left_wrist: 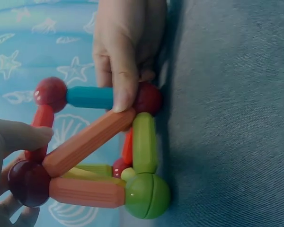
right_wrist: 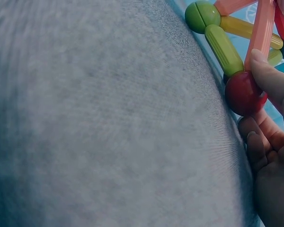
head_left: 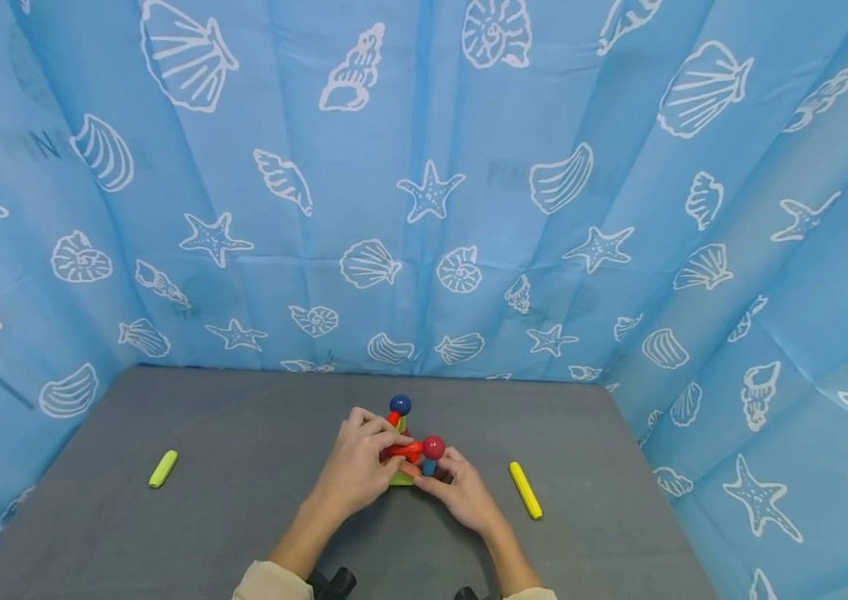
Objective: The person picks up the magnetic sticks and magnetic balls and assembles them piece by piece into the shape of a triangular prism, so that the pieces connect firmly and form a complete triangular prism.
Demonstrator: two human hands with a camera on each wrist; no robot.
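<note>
A frame of coloured building sticks and balls (head_left: pixel 432 448) stands in the middle of the table, between both hands. My left hand (head_left: pixel 360 457) grips it at the upper corner, with the thumb on a red stick (left_wrist: pixel 42 124) beside a dark red ball (left_wrist: pixel 29 183). Low on the other side, my right hand (head_left: pixel 463 490) pinches the lower end of a slanting salmon stick (right_wrist: pixel 261 35) where it meets a red ball (right_wrist: pixel 245 93). A green stick (left_wrist: pixel 145 142) runs from that ball to a green ball (left_wrist: pixel 147 196). Above it, a blue stick (left_wrist: pixel 90 97) leads to another red ball (left_wrist: pixel 50 93).
A light green stick (head_left: pixel 163 469) lies apart on the left of the grey table (head_left: pixel 244 417). Off to the right lies a yellow stick (head_left: pixel 526 490). A blue curtain with white shells (head_left: pixel 424 125) hangs behind the table's far edge and along the sides.
</note>
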